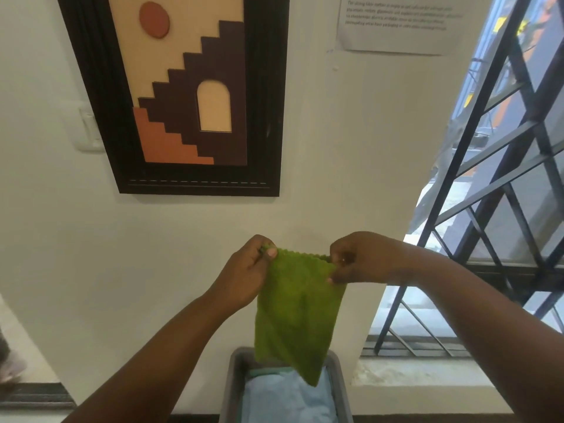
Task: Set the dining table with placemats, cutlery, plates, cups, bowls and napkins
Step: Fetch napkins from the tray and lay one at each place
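At about 10 o'clock on the wall hangs a framed picture (183,93) of brown steps and a round red sun. Lower down, near the middle, the left hand (248,270) pinches one top corner of a green napkin (300,312) between thumb and fingers. Just to the right, the right hand (357,259) pinches the other top corner, so both hands are closed tight on the cloth.

The napkin is held up in the air in front of the wall. Its bottom tip hangs over a grey bin (232,389) at 6 o'clock, which holds light blue cloths (280,398). At 3 o'clock is a window with dark bars (500,184).

No table shows here, so I think the setting is still at an early part, with a napkin only just picked.

The napkin is bright green, soft and thin, with a bumpy zigzag top edge.
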